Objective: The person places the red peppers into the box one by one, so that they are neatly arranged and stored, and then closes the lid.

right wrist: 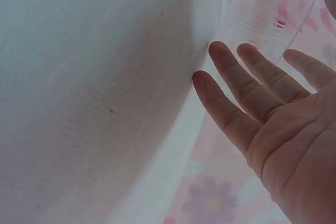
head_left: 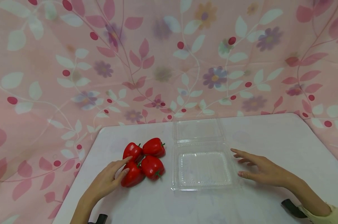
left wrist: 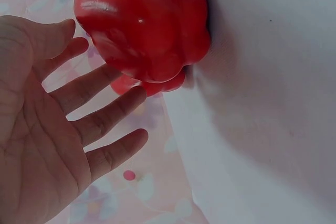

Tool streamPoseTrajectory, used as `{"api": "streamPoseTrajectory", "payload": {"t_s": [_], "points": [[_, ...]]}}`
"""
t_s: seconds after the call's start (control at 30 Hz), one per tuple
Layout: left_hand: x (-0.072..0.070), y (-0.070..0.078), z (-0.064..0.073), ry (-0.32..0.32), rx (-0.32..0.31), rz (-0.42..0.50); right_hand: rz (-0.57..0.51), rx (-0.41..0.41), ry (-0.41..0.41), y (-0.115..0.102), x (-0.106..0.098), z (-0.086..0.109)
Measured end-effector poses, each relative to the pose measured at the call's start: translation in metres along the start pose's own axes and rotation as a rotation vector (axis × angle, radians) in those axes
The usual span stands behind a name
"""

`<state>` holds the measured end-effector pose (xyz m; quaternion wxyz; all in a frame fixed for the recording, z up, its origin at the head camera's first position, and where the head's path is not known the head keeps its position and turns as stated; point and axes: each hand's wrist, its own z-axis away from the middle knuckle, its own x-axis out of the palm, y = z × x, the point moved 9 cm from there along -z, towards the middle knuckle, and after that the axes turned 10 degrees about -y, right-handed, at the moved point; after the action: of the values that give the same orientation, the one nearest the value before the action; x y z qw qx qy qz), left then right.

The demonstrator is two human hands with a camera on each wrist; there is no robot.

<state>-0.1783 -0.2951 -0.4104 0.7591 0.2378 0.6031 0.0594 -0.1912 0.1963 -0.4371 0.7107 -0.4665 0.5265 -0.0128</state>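
Note:
Several red bell peppers (head_left: pixel 153 168) with green stems sit bunched together on the left part of the white table. My left hand (head_left: pixel 110 177) is at the near-left pepper (head_left: pixel 133 176), its fingers spread and loosely bent; in the left wrist view that pepper (left wrist: pixel 152 19) lies just beyond the fingertips, and I cannot tell if they touch it. To the right of the peppers, a clear plastic clamshell box (head_left: pixel 205 169) lies with its lid folded back. My right hand (head_left: pixel 261 168) hovers beside the box's right edge, fingers extended, holding nothing.
The clamshell's lid (head_left: pixel 198 130) reaches the back edge of the white table (head_left: pixel 269 133). Behind the table hangs a pink floral cloth (head_left: pixel 169 62). Black straps (head_left: pixel 293 208) show at both wrists.

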Motion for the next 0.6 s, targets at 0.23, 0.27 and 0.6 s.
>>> {"api": "streamPoseTrajectory", "payload": {"t_s": [0.23, 0.27, 0.6], "points": [[0.0002, 0.002, -0.0002, 0.003, 0.024, 0.007, 0.02, -0.017, 0.013, -0.0018, -0.0011, 0.0009], [0.0003, 0.0021, -0.0003, 0.002, 0.026, 0.009, 0.018, -0.012, 0.014, -0.0009, -0.0008, 0.0009], [0.0001, 0.0037, -0.001, 0.004, 0.061, -0.002, 0.039, 0.007, 0.017, 0.0034, 0.0019, -0.0002]]}}
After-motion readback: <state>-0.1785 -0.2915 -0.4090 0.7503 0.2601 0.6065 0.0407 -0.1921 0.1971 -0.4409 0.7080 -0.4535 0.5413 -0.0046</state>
